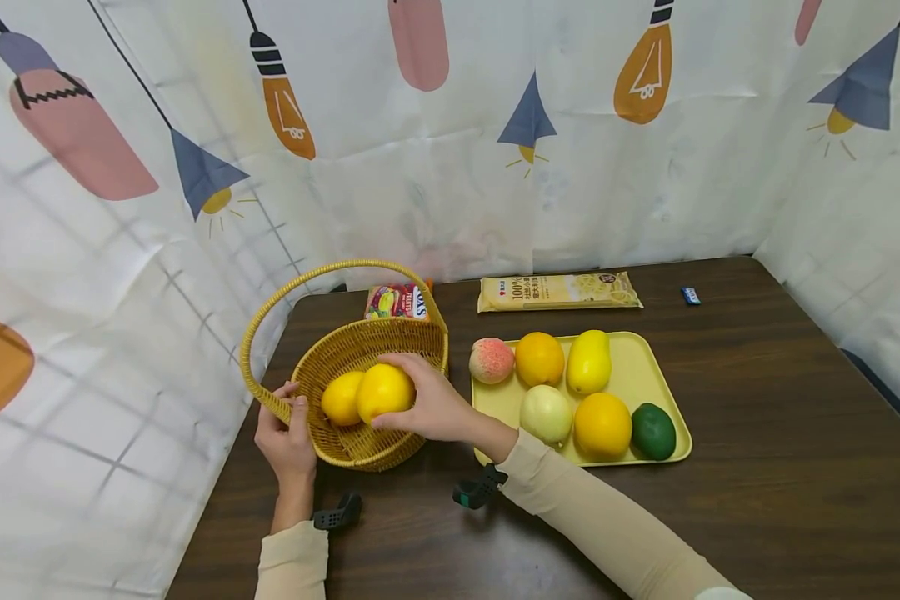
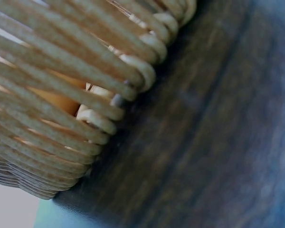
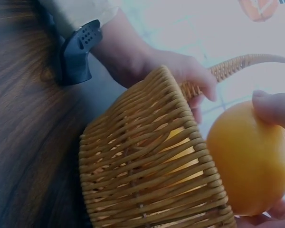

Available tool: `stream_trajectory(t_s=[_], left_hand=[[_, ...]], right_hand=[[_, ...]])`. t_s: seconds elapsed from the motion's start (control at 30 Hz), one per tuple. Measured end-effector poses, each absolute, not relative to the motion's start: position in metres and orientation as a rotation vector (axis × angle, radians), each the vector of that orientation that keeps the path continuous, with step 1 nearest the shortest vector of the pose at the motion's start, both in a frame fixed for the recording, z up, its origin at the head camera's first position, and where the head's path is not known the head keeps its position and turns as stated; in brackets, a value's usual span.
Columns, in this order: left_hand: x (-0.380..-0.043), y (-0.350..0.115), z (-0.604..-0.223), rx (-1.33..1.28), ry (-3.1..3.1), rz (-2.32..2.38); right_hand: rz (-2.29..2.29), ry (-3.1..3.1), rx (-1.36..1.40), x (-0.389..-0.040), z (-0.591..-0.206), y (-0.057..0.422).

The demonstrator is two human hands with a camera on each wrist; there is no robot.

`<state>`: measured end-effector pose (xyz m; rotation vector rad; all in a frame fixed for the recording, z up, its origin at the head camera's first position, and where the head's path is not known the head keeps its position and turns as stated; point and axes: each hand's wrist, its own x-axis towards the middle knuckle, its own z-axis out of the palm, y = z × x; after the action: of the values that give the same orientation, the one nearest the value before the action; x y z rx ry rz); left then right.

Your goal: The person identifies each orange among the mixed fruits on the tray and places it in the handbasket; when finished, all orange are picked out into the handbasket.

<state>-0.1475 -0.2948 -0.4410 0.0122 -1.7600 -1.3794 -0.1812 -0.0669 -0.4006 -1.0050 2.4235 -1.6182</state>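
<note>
A yellow wicker basket (image 1: 367, 450) stands at the left of the table, its arched handle (image 1: 330, 268) upright. My left hand (image 1: 288, 442) grips the foot of that handle at the basket's left rim. In my right hand (image 1: 438, 404) is a yellow-orange orange (image 1: 385, 392), pinched between thumb and fingers over the basket's opening. Beside it inside the basket lies a yellow fruit (image 1: 341, 399). The right wrist view shows the held orange (image 3: 251, 159) just past the woven rim. Only the weave (image 2: 52, 99) and tabletop show in the left wrist view; the left hand is out of that view.
Right of the basket, a pale yellow tray (image 1: 656, 379) holds a peach (image 1: 492, 360), two oranges (image 1: 602, 425), a yellow fruit (image 1: 588, 361), a pale green fruit (image 1: 546, 413) and an avocado (image 1: 653, 431). Behind are a noodle packet (image 1: 558, 292), a fruit-pictured packet (image 1: 396, 302) and a small blue packet (image 1: 691, 296).
</note>
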Motion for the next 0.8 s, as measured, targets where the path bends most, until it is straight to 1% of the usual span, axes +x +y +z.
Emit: stream_trajectory(t_s=[0.3, 0.57, 0.8], left_hand=[[-0.149, -0.295, -0.442, 0.008, -1.745, -1.394], [-0.147, -0.296, -0.441, 0.023, -1.756, -1.404], [-0.147, -0.292, -0.440, 0.025, -1.755, -1.428]], right_hand=[[-1.467, 2.379, -0.981, -0.191, -0.397, -0.073], [-1.320, 2.294, -1.086, -0.197, -0.390, -0.079], [-1.175, 2.312, -1.129, -0.198, -0.396, -0.088]])
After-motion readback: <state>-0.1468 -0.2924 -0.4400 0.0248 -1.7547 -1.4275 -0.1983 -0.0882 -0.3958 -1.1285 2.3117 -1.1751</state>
